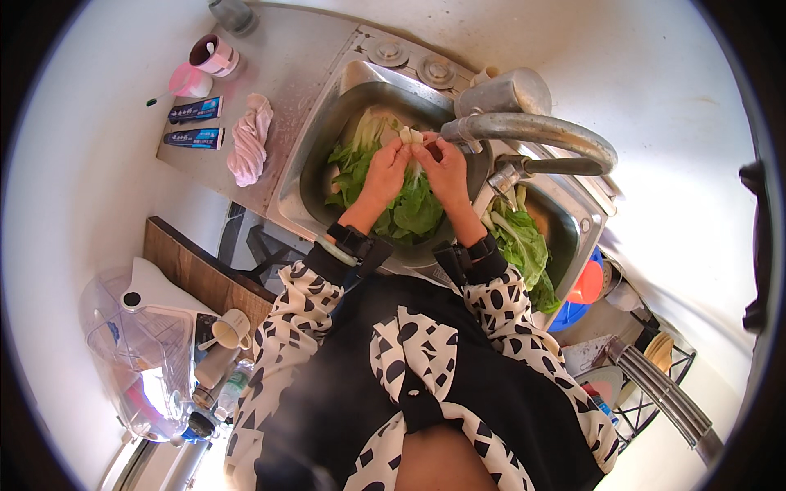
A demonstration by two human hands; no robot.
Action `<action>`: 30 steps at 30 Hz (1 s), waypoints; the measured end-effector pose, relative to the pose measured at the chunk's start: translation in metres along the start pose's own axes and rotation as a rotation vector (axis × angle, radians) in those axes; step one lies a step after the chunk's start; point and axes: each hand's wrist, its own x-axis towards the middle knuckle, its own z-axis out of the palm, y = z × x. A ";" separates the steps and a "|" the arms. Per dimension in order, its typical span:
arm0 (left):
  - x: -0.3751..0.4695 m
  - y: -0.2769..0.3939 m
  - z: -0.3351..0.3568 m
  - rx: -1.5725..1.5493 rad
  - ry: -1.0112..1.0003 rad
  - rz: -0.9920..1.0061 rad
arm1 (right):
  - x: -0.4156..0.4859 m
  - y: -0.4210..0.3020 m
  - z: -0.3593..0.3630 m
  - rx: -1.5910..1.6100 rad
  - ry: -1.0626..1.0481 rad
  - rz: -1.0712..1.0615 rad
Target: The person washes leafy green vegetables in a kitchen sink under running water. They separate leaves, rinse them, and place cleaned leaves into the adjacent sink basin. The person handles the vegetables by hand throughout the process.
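Both my hands meet over the large left basin of a stainless steel sink [285, 196], near the faucet's spout. My left hand [388, 169] and my right hand [445, 172] pinch the pale stem end of a leafy green vegetable [410, 136] between their fingertips. Its green leaves seem to hang down between my wrists. More leafy greens [353, 166] lie in this basin, partly hidden by my hands and forearms. In the smaller right basin lies another bunch of leafy greens [522, 245], its stems towards the faucet [540, 132].
A twisted pink cloth [250, 140], two toothpaste tubes [195, 109], a pink-and-white cup [215, 55] and a glass jar [232, 15] stand or lie on the left counter. A metal pot [506, 95] is behind the faucet. A red and a blue container [568, 316] sit right of the sink.
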 end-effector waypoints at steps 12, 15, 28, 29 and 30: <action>0.003 -0.014 -0.004 0.157 0.120 -0.110 | -0.005 -0.017 0.009 -0.241 0.142 -0.171; 0.010 -0.017 -0.002 0.033 0.138 -0.132 | -0.014 -0.017 0.012 -0.081 0.097 -0.233; 0.000 -0.012 -0.015 -0.019 -0.248 -0.188 | -0.003 0.001 0.008 0.087 0.160 -0.124; 0.000 -0.013 -0.015 0.004 -0.251 -0.179 | -0.001 0.003 0.007 0.070 0.138 -0.097; 0.001 -0.013 -0.015 0.025 -0.263 -0.171 | 0.000 0.004 0.006 0.059 0.133 -0.055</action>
